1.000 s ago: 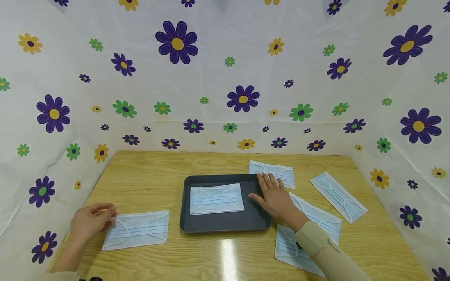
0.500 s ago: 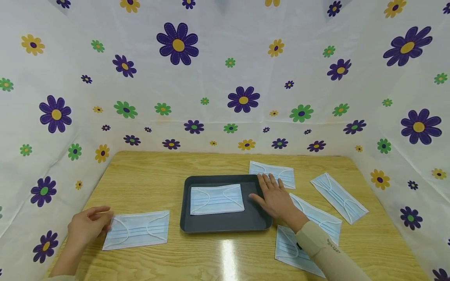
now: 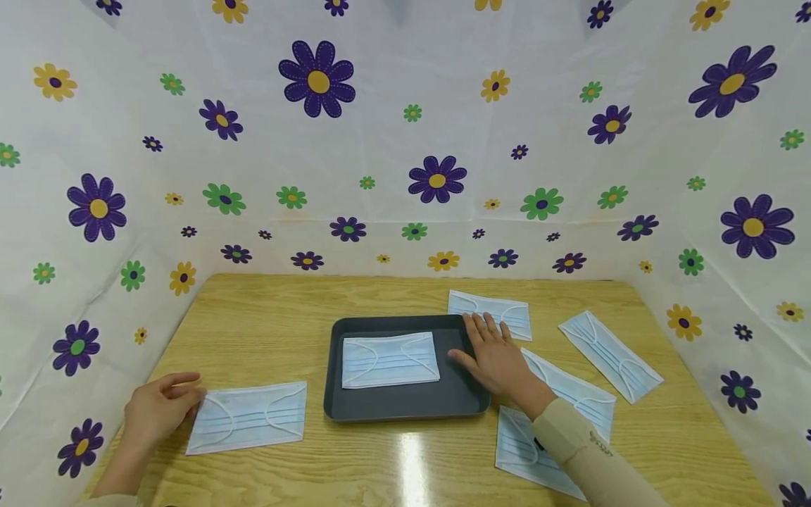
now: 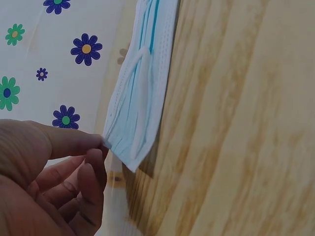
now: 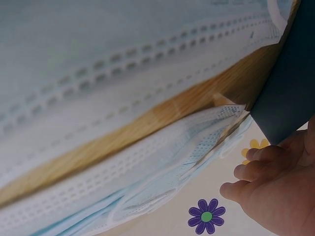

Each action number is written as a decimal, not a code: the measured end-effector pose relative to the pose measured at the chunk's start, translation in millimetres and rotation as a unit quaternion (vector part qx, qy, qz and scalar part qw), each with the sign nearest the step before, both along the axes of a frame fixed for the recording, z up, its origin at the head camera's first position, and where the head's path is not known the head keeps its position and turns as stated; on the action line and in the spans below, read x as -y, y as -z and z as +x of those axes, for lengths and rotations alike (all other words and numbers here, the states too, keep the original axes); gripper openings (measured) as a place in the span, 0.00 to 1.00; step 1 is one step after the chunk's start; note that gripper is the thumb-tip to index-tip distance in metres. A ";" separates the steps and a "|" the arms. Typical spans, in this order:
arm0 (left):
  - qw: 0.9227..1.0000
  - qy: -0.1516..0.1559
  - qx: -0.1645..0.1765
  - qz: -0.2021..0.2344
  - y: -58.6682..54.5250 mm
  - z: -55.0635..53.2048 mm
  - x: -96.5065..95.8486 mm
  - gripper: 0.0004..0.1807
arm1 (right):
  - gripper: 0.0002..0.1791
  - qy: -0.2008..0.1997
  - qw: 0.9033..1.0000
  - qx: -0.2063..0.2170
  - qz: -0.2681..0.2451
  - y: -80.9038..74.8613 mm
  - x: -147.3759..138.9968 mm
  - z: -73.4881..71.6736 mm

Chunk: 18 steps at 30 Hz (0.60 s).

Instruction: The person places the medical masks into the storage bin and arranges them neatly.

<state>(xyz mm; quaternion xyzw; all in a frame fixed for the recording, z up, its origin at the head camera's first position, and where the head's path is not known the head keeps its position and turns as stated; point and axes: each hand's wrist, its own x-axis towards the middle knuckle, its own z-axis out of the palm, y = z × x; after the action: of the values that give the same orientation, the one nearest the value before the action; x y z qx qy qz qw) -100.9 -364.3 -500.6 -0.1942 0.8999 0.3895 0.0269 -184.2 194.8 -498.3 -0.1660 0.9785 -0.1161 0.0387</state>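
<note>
Light-blue masks (image 3: 247,420), dark grey tray (image 3: 405,404), white flower-print cloth (image 3: 393,49)

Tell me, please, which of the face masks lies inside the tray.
The face mask lying in the dark grey tray; the left mask, pinched by the left hand, and the masks on the right lie outside it.

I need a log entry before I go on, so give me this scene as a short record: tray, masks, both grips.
Tray: dark, on the wooden table
Tray mask: one, lying flat
Left grip: pinches a corner of the left mask
Right grip: over the tray's right edge, fingers straight
Other masks: four, behind and right of the tray
</note>
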 end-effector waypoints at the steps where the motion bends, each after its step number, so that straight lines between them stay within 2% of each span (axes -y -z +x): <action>1: 1.000 0.002 -0.003 -0.006 0.2 -0.2 -0.1 0.27 | 0.49 0.000 1.000 0.000 0.000 0.0 0.0 -0.1; 7: 1.000 0.008 -0.022 -0.014 1.4 0.0 -1.4 0.25 | 0.49 -0.001 1.000 -0.003 0.004 -0.9 -0.4 0.0; 12: 1.000 0.005 -0.015 0.004 2.1 -1.4 -2.3 0.26 | 0.49 -0.001 1.000 -0.004 0.004 -1.7 -0.1 0.3; 15: 0.999 0.005 -0.002 0.036 2.8 -2.9 -1.1 0.29 | 0.48 -0.001 1.000 -0.003 0.001 -1.4 -0.1 0.3; 18: 0.995 0.003 0.023 0.092 2.4 -4.5 1.5 0.33 | 0.48 -0.002 1.000 -0.004 -0.001 -1.1 -0.1 0.1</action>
<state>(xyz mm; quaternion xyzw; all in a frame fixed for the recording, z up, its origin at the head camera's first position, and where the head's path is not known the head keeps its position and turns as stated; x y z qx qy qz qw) -105.4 -365.8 -503.0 -0.1970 0.8600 0.4660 0.0667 -184.1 194.9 -497.2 -0.1679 0.9783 -0.1160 0.0352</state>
